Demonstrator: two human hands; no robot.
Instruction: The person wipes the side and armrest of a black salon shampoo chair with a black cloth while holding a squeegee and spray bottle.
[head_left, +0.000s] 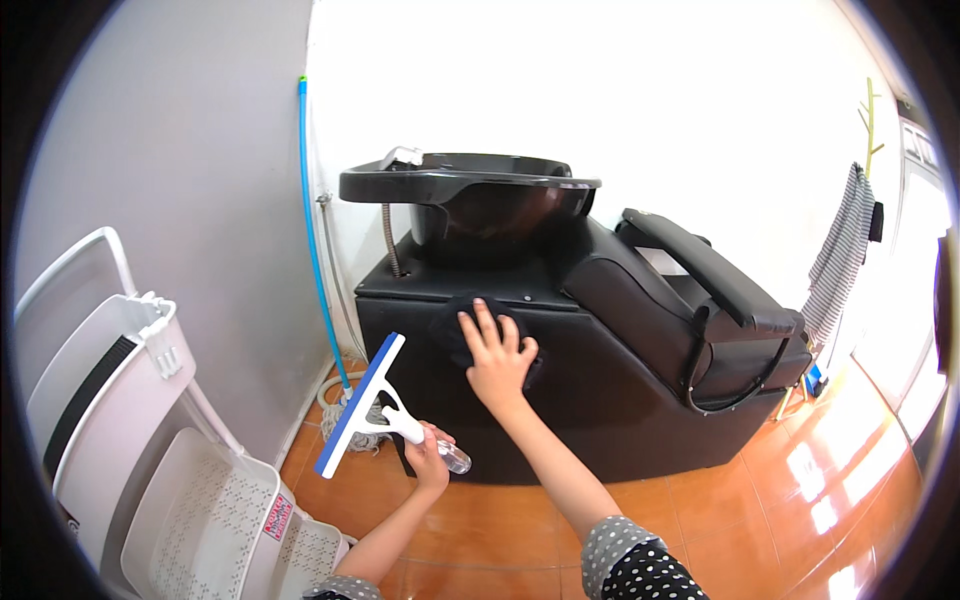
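My left hand (429, 457) grips a white spray squeegee (397, 420) by its neck, just above the clear bottle (454, 456) that forms its handle. The blue-edged blade points up and to the left. With fingers spread, my right hand (496, 352) holds a dark cloth (450, 330) flat against the side of a black salon shampoo chair (600, 405). Cloth and upholstery are nearly the same colour, so the cloth's outline is hard to make out. Above sits the black shampoo basin (502, 214), with a chrome spray head (403, 156) on its rim and a metal hose below.
A white plastic trolley (202, 517) with perforated trays stands at the left. Beside the grey wall leans a blue-handled mop (311, 217), its string head on the orange tile floor (480, 525). A striped cloth (840, 247) hangs from a stand at the right.
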